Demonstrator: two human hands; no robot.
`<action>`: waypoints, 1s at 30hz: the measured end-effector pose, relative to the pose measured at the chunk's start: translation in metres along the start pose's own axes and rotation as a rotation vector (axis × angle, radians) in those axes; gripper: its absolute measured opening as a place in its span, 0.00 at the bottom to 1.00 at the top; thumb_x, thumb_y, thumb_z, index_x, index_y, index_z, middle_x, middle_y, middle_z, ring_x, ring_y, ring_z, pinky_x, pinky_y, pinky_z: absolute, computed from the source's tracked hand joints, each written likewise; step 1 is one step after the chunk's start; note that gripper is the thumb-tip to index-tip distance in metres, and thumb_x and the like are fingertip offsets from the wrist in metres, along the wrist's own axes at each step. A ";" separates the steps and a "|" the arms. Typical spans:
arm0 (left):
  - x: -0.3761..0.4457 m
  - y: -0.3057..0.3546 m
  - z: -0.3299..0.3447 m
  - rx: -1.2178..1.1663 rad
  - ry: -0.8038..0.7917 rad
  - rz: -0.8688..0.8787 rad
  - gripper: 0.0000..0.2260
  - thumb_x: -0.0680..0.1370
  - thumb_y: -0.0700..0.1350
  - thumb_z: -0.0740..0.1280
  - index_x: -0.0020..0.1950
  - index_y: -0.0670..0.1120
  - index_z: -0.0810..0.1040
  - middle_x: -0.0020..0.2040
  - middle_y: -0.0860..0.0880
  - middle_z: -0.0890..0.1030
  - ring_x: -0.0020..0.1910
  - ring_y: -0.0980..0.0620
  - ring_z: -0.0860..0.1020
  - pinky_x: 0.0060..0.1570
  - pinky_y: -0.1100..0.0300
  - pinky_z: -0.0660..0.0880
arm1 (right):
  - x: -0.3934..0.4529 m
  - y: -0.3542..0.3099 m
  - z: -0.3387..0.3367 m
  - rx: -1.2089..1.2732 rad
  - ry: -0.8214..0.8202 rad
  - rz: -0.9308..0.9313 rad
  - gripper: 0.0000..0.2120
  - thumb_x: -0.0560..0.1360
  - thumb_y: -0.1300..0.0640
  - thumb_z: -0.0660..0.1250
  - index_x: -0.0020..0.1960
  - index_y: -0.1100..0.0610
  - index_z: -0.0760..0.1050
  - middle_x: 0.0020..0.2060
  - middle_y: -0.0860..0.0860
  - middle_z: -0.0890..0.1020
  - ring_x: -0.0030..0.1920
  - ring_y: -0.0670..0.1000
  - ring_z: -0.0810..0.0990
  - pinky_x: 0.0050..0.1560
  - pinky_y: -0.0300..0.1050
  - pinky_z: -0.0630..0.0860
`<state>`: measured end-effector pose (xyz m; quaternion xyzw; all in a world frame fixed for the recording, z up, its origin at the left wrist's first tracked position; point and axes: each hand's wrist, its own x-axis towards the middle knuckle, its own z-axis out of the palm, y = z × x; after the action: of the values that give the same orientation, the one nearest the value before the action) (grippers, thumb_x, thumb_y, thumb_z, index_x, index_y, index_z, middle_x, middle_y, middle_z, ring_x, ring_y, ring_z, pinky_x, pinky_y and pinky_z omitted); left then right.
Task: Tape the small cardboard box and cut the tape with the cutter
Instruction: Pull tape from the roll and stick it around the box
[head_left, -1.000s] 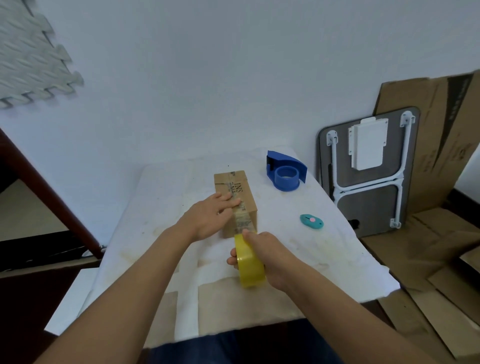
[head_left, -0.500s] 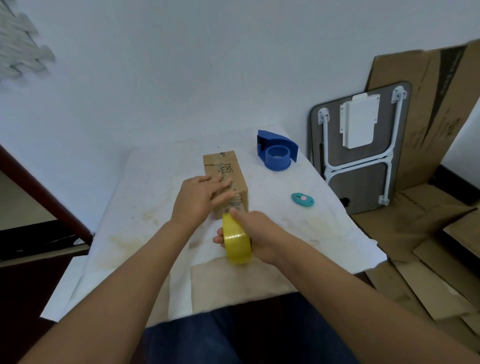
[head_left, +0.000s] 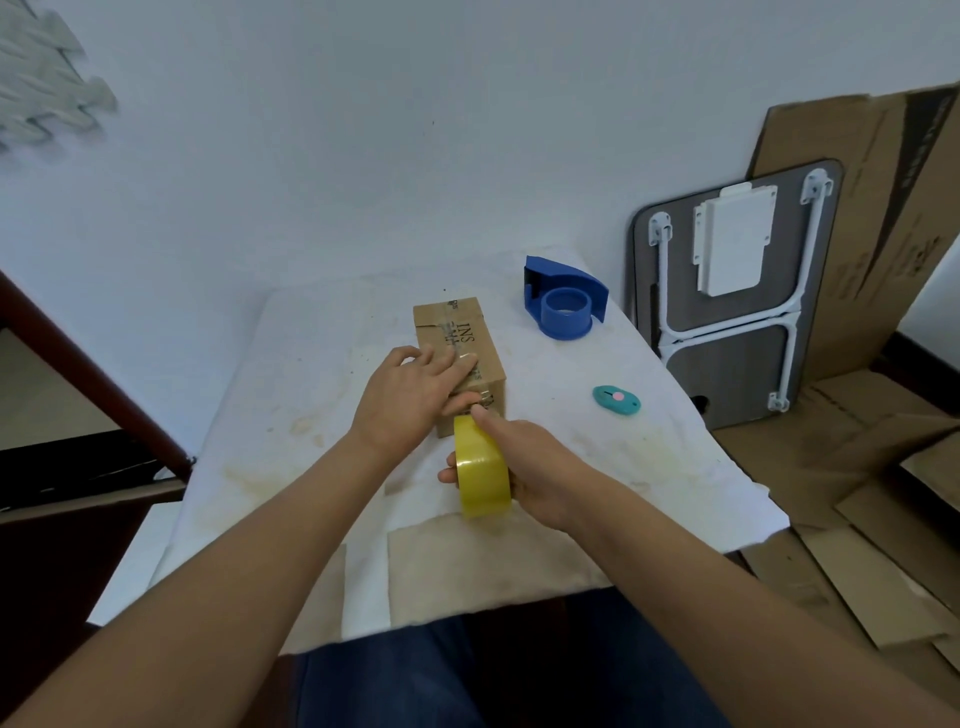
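The left hand (head_left: 410, 400) lies flat on the box (head_left: 460, 358), fingers spread and pressing the tape down at its near end; the right hand (head_left: 524, 467) is closed round the yellow roll (head_left: 480, 470), just below that end. Since a second ago the roll has hardly moved and the left fingers have slid along the top; the strip looks laid, so cutting likely comes next; the cutter (head_left: 616, 400) lies untouched, right of the roll.

Table (head_left: 649, 467) w/ box (head_left: 462, 332), cutter (head_left: 616, 400), dispenser (head_left: 563, 304)
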<state>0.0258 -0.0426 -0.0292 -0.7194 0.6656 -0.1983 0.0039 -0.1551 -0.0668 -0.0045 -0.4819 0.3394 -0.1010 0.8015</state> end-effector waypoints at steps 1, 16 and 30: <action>0.000 0.001 0.000 0.009 -0.005 -0.005 0.21 0.81 0.58 0.58 0.67 0.46 0.74 0.58 0.45 0.82 0.54 0.44 0.80 0.58 0.49 0.73 | 0.000 -0.001 0.000 -0.003 -0.001 0.003 0.13 0.81 0.47 0.58 0.54 0.55 0.74 0.42 0.57 0.83 0.43 0.56 0.85 0.44 0.44 0.79; 0.009 0.013 -0.001 0.028 -0.008 -0.104 0.26 0.77 0.63 0.53 0.59 0.46 0.78 0.53 0.45 0.84 0.47 0.46 0.82 0.55 0.51 0.74 | 0.006 -0.005 -0.005 0.008 -0.025 0.017 0.09 0.78 0.47 0.61 0.52 0.52 0.72 0.50 0.56 0.81 0.38 0.53 0.86 0.40 0.42 0.80; -0.005 0.002 0.003 -0.092 0.013 -0.051 0.27 0.78 0.61 0.50 0.68 0.49 0.74 0.64 0.47 0.80 0.61 0.47 0.78 0.60 0.51 0.71 | 0.020 0.003 -0.008 -0.034 0.027 -0.044 0.17 0.79 0.44 0.59 0.61 0.54 0.75 0.52 0.53 0.85 0.46 0.58 0.86 0.47 0.45 0.81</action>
<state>0.0250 -0.0391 -0.0335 -0.7342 0.6557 -0.1721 -0.0384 -0.1462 -0.0807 -0.0183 -0.5016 0.3414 -0.1192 0.7859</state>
